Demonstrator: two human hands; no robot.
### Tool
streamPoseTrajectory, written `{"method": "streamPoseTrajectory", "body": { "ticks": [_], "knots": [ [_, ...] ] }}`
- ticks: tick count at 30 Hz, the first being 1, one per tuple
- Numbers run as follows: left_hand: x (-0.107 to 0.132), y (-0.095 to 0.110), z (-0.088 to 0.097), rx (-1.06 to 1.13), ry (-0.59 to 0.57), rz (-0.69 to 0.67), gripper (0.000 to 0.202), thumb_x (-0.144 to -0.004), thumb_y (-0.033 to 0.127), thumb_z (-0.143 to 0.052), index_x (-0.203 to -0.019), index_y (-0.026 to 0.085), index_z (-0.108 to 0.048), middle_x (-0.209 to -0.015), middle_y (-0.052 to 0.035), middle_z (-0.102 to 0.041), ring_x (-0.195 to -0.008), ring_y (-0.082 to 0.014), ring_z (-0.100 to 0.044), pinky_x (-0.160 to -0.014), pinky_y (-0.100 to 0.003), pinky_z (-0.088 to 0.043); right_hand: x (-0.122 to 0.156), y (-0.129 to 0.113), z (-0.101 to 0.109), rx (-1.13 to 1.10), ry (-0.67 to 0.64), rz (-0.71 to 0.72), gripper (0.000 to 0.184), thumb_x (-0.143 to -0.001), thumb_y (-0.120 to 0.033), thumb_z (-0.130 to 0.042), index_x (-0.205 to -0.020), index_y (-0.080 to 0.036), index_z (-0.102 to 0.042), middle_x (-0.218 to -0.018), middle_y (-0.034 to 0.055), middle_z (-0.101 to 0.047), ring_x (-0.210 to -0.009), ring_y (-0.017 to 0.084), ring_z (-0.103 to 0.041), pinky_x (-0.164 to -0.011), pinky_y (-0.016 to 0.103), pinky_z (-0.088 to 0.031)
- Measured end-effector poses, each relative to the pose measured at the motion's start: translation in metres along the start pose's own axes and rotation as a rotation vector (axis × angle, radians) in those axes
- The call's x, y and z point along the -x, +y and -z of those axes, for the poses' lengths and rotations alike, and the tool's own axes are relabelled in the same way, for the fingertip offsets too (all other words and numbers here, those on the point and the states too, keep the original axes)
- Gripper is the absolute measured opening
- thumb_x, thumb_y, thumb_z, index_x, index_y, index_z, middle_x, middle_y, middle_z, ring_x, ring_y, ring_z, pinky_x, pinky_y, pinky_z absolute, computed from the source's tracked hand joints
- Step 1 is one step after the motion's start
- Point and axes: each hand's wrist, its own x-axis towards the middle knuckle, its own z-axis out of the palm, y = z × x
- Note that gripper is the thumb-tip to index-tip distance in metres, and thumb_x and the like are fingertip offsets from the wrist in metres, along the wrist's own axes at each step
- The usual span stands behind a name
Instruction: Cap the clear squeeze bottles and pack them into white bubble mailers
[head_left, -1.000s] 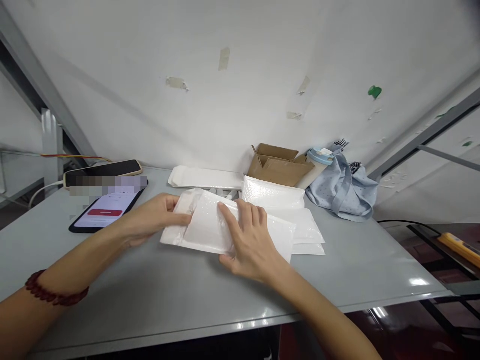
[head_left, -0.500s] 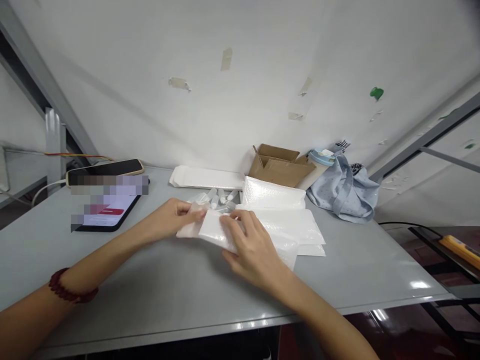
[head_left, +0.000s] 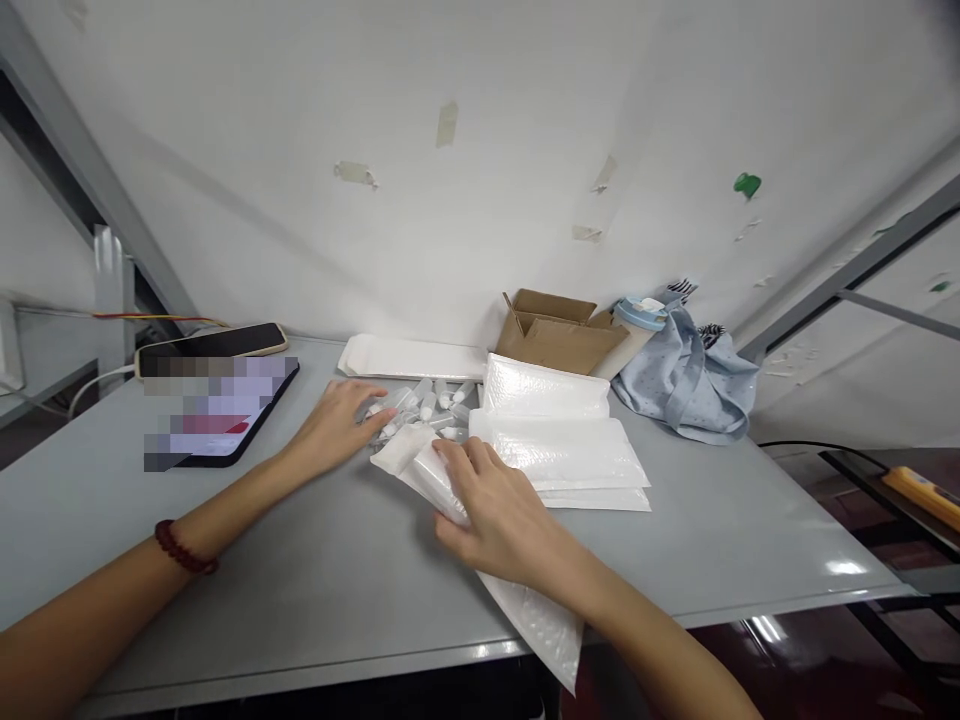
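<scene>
My right hand (head_left: 499, 510) is closed round a white bubble mailer (head_left: 536, 618), whose lower end hangs toward the table's front edge and whose flap points up to the left. Fingers apart, my left hand (head_left: 341, 422) reaches over the near-left side of a pile of small clear tubes with white caps (head_left: 427, 405); I see nothing held in it. More white bubble mailers (head_left: 570, 450) lie stacked to the right of the pile, partly behind my right hand.
Along the wall are a long white packet (head_left: 416, 357), an open cardboard box (head_left: 559, 330), a cup with a blue lid (head_left: 641, 315) and a light blue cloth bag (head_left: 694, 385). Two phones, one with a lit screen (head_left: 232, 405), lie at the left of the grey table (head_left: 322, 590).
My left hand has let go of the mailer's flap and moved left to the tubes. The mailer has swung in my right hand, its far end now lower and nearer the front edge.
</scene>
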Motion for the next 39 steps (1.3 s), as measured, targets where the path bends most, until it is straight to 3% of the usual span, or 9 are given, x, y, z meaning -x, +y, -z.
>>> {"method": "streamPoseTrajectory", "body": {
  "ticks": [4,9,12,14,17,21,27,32,39],
  "knots": [
    [-0.003,-0.002,-0.012,0.078,0.013,-0.013,0.052,-0.075,0.057,-0.054,-0.102,0.016,-0.070,-0.110,-0.0133,-0.070,-0.115,-0.0355,-0.052,-0.098,-0.045,-0.045,-0.004,0.000,-0.004,0.001,-0.001,-0.033,0.061,-0.080,-0.025,-0.057,-0.137,-0.014,-0.036,-0.119,0.0154,-0.050,-0.100,0.027,-0.051,-0.078,0.043,-0.051],
    [-0.007,-0.001,-0.016,0.142,0.015,0.052,0.040,-0.065,0.060,-0.062,-0.069,0.020,-0.067,-0.111,-0.0125,-0.070,-0.115,-0.0362,-0.051,-0.098,-0.047,-0.043,-0.007,0.001,-0.008,-0.010,-0.020,-0.046,0.059,-0.079,-0.023,-0.058,-0.134,-0.016,-0.038,-0.121,0.0147,-0.050,-0.103,0.027,-0.051,-0.079,0.043,-0.050],
    [-0.007,0.007,-0.006,0.207,0.090,0.104,0.040,-0.064,0.061,-0.064,-0.065,0.021,-0.067,-0.115,-0.0101,-0.067,-0.115,-0.0345,-0.050,-0.090,-0.042,-0.046,-0.007,0.003,-0.007,-0.048,-0.005,-0.040,0.061,-0.077,-0.023,-0.059,-0.135,-0.017,-0.038,-0.120,0.0137,-0.050,-0.104,0.027,-0.050,-0.082,0.043,-0.050],
    [-0.006,0.013,0.006,0.356,0.160,0.182,0.037,-0.063,0.057,-0.068,-0.074,0.022,-0.070,-0.107,-0.0077,-0.068,-0.103,-0.0293,-0.055,-0.079,-0.036,-0.047,-0.006,0.003,-0.006,-0.078,0.025,-0.039,0.062,-0.076,-0.023,-0.058,-0.135,-0.018,-0.038,-0.118,0.0125,-0.050,-0.104,0.027,-0.049,-0.081,0.043,-0.050],
    [-0.002,0.023,0.025,0.652,0.109,0.277,0.034,-0.068,0.051,-0.072,-0.082,0.021,-0.069,-0.078,-0.0007,-0.062,-0.071,-0.0171,-0.054,-0.067,-0.030,-0.044,-0.006,0.005,-0.005,-0.119,0.081,-0.057,0.064,-0.075,-0.022,-0.057,-0.135,-0.019,-0.037,-0.116,0.0118,-0.048,-0.104,0.027,-0.049,-0.080,0.042,-0.050],
    [0.004,0.034,0.039,0.884,0.031,0.253,0.029,-0.068,0.043,-0.076,-0.084,0.021,-0.066,-0.077,0.0005,-0.064,-0.070,-0.0141,-0.056,-0.070,-0.027,-0.047,-0.009,0.006,-0.010,-0.204,0.149,-0.090,0.066,-0.074,-0.020,-0.059,-0.135,-0.020,-0.035,-0.118,0.0114,-0.048,-0.107,0.027,-0.049,-0.084,0.044,-0.050],
    [0.013,0.049,0.038,0.801,-0.056,0.228,0.050,-0.068,0.043,-0.078,-0.110,0.024,-0.057,-0.079,-0.0013,-0.073,-0.076,-0.0204,-0.067,-0.072,-0.032,-0.052,-0.010,0.008,-0.019,-0.302,0.274,-0.066,0.062,-0.074,-0.019,-0.059,-0.132,-0.021,-0.037,-0.117,0.0110,-0.048,-0.112,0.027,-0.047,-0.089,0.045,-0.049],
    [0.014,0.051,0.045,0.624,-0.058,0.133,0.030,-0.071,0.048,-0.074,-0.085,0.022,-0.070,-0.077,-0.0023,-0.072,-0.073,-0.0191,-0.065,-0.070,-0.029,-0.052,-0.009,0.008,-0.018,-0.336,0.288,-0.089,0.060,-0.073,-0.018,-0.059,-0.130,-0.021,-0.039,-0.115,0.0102,-0.048,-0.110,0.027,-0.048,-0.089,0.045,-0.049],
    [0.009,0.041,0.052,0.554,-0.060,0.095,0.027,-0.070,0.050,-0.071,-0.070,0.024,-0.074,-0.070,-0.0020,-0.070,-0.071,-0.0195,-0.061,-0.066,-0.028,-0.050,-0.008,0.006,-0.016,-0.323,0.230,-0.105,0.062,-0.075,-0.019,-0.058,-0.132,-0.021,-0.035,-0.120,0.0112,-0.047,-0.114,0.028,-0.046,-0.091,0.047,-0.048]
  ]
}}
